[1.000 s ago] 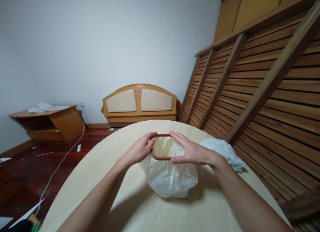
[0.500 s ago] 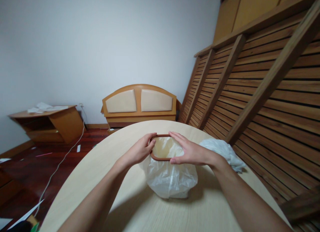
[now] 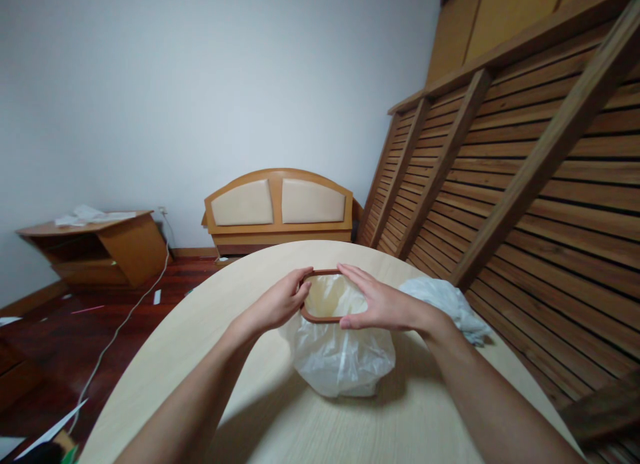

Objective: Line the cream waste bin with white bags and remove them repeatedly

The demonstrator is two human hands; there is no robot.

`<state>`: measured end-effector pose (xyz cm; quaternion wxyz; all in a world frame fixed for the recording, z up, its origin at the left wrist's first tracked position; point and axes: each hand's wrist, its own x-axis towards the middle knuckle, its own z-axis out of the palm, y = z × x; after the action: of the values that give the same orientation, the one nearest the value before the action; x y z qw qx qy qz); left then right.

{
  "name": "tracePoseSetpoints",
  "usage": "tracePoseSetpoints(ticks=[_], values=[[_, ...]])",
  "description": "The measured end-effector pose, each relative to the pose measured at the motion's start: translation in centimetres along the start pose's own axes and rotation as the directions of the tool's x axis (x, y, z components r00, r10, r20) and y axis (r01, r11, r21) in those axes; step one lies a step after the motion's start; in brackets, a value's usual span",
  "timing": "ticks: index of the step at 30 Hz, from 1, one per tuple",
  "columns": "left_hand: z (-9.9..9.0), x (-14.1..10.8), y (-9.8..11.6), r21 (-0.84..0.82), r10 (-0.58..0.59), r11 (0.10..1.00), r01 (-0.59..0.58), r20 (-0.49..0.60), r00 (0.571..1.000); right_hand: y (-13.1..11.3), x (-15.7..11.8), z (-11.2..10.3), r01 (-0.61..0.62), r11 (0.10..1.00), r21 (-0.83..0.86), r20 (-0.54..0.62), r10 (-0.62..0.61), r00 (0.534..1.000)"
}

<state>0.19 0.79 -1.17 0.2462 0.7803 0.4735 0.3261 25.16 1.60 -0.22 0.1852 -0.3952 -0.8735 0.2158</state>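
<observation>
The brown rim (image 3: 323,319) lies directly between the two hands, at the mouth of the translucent plastic bag (image 3: 345,364). Its long axis runs from left to right, from one palm towards the other, and its opening faces up. Neither hand is nearer; both are in contact with it.

The left hand (image 3: 283,299) has the left end pinched, thumb over the inner side, fingers around the outside. The right hand (image 3: 387,304) is spread wider and holds across the right part: fingertips at the far edge, thumb at the near edge. How firmly either grip presses cannot be determined.

The bag hangs in loose folds below the rim, bulging towards the wearer, its lower part at the table (image 3: 320,437). A pale crumpled bag (image 3: 445,301) rests on the table beyond the right wrist, apart from the rim.
</observation>
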Motion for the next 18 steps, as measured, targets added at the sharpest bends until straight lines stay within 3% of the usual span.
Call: tracePoseSetpoints(ticks=[9, 15, 18], values=[[-0.1, -0.1, 0.2, 0.038, 0.028, 0.999, -0.028, 0.0, 1.0, 0.3, 0.0, 0.3, 0.003, 1.0, 0.022, -0.013, -0.002, 1.0], [-0.3, 0.0, 0.2, 0.108, 0.176, 0.981, -0.162, -0.143, 0.974, 1.0, -0.3, -0.1, 0.046, 0.995, 0.085, 0.022, -0.048, 0.999], [-0.7, -0.5, 1.1, 0.046, 0.161, 0.986, -0.158, -0.055, 0.985, 1.4, -0.5, -0.6, 0.029, 0.992, 0.124, 0.059, -0.036, 0.998]])
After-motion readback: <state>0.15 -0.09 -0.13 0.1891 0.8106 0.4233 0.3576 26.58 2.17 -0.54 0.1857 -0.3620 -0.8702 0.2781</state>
